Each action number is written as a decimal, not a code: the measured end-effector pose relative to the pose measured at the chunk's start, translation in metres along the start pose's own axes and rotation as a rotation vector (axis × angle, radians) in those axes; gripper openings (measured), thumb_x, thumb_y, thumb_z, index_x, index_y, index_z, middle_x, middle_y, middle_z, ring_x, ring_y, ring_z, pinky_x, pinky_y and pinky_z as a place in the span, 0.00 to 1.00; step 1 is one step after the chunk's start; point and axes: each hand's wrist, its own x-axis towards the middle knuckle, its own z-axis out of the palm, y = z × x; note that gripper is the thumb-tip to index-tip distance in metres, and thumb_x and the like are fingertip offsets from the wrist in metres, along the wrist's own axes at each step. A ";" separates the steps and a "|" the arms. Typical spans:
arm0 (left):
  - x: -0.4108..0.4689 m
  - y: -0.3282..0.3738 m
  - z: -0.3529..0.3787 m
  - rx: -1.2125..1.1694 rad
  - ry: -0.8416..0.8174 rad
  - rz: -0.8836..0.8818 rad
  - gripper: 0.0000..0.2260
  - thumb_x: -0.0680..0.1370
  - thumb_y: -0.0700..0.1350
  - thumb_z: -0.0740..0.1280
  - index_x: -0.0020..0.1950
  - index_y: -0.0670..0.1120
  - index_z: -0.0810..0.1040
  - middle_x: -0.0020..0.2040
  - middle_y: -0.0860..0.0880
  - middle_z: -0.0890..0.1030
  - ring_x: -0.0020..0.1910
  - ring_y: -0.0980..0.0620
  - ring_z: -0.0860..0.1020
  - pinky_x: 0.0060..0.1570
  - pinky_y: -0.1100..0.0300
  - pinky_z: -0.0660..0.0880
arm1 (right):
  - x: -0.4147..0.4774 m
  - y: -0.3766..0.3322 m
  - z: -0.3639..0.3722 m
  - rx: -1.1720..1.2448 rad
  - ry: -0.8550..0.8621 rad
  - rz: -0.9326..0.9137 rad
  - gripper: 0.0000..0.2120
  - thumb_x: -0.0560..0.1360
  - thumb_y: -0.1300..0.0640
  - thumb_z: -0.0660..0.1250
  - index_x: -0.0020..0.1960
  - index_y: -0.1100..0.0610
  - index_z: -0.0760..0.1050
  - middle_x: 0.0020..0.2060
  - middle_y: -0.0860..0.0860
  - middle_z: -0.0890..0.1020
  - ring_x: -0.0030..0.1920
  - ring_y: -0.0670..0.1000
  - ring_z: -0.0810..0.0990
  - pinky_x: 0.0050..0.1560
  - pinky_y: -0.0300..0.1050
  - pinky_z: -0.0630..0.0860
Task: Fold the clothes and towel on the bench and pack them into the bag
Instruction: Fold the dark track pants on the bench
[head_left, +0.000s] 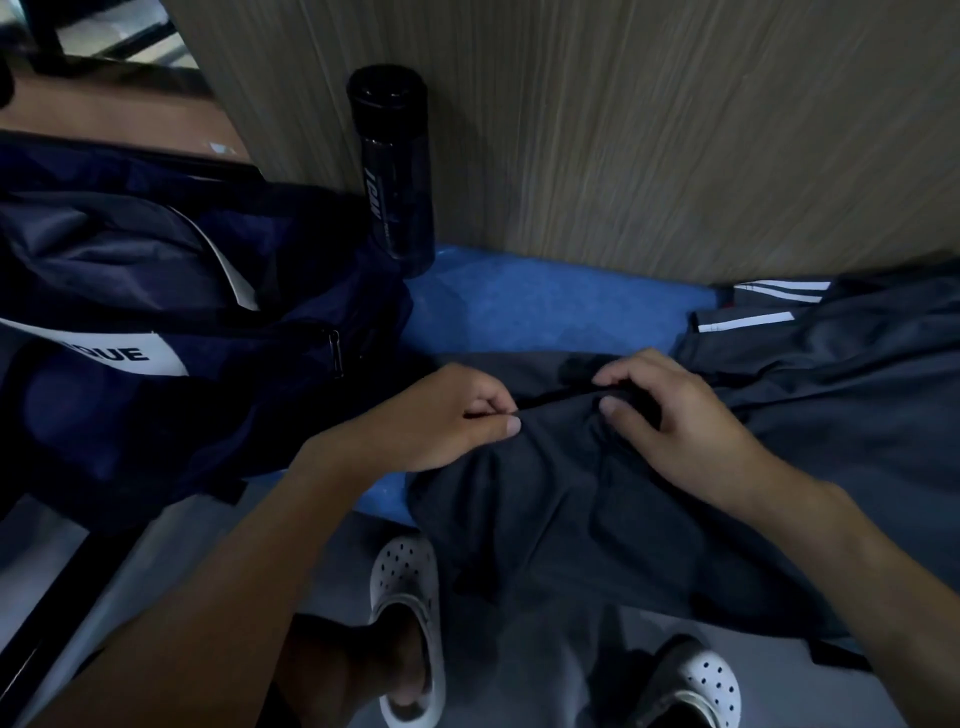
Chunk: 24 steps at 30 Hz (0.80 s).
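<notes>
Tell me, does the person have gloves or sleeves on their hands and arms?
No. The left hand and the right hand are both bare, with no gloves, rings or watch showing. The left forearm and the right forearm are bare too. No sleeve reaches into the picture.

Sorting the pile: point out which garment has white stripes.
The striped garment, far right by the wall. The plain garment that the left hand and right hand pinch shows no stripes.
</notes>
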 end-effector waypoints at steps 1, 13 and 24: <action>0.001 -0.001 0.000 0.009 0.025 0.001 0.04 0.80 0.44 0.68 0.50 0.48 0.83 0.43 0.52 0.86 0.45 0.58 0.83 0.51 0.63 0.78 | -0.002 -0.003 0.000 -0.020 -0.014 -0.037 0.09 0.75 0.49 0.69 0.53 0.49 0.77 0.51 0.43 0.77 0.56 0.47 0.76 0.61 0.48 0.71; -0.006 -0.001 -0.010 -0.072 -0.081 -0.063 0.17 0.75 0.45 0.75 0.61 0.54 0.76 0.45 0.48 0.85 0.46 0.51 0.84 0.52 0.58 0.81 | -0.007 -0.009 0.015 -0.021 -0.152 -0.079 0.06 0.78 0.49 0.61 0.43 0.46 0.71 0.45 0.41 0.80 0.54 0.43 0.78 0.60 0.46 0.68; -0.001 -0.011 -0.014 -0.005 0.320 0.070 0.09 0.79 0.33 0.64 0.51 0.45 0.80 0.38 0.55 0.79 0.34 0.65 0.76 0.39 0.71 0.71 | -0.003 -0.007 0.005 0.173 -0.064 0.106 0.05 0.76 0.47 0.65 0.47 0.48 0.74 0.36 0.40 0.78 0.37 0.41 0.76 0.41 0.34 0.72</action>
